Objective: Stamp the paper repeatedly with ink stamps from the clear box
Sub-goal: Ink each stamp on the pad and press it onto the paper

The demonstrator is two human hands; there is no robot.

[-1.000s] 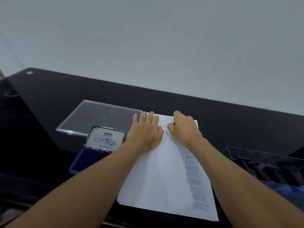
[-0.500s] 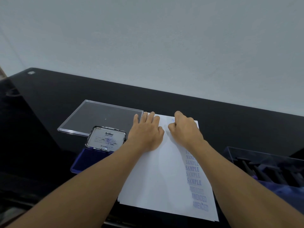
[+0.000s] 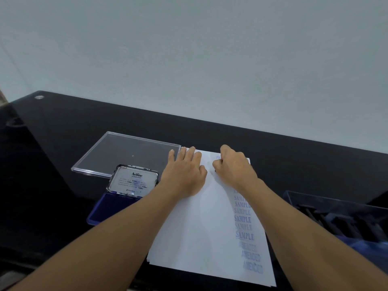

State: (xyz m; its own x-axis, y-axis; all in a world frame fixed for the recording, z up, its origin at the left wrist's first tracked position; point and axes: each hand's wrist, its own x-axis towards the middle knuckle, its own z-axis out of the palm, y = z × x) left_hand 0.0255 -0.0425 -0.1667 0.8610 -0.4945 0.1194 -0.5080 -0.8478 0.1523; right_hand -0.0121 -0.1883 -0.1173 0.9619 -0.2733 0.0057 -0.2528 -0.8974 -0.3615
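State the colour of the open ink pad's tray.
Dark blue, on the rectangular ink pad tray, head view.

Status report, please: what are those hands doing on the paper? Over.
Left hand flat, pinning paper. Right hand fisted at paper's top edge, grip hidden. SAMPLE and AMENDED prints down right side. Nothing blocking.

black glossy table (image 3: 63, 143): paper (image 3: 199, 238), open ink pad (image 3: 117, 204), clear lid (image 3: 126, 152), clear box (image 3: 336, 215) at right.

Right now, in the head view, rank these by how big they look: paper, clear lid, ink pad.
1. paper
2. clear lid
3. ink pad, partly hidden by a forearm
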